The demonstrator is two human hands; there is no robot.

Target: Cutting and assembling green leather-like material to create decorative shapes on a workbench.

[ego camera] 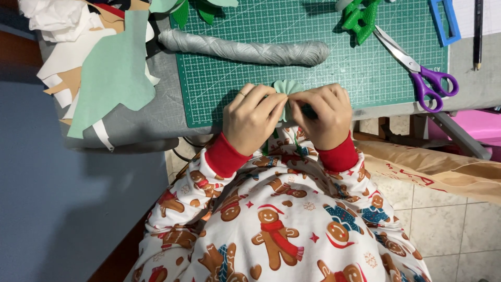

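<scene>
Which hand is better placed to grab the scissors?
The right hand, probably. The scissors lie on the cutting mat up and to its side, while the left hand is farther away. Both hands pinch the gathered green felt.
</scene>
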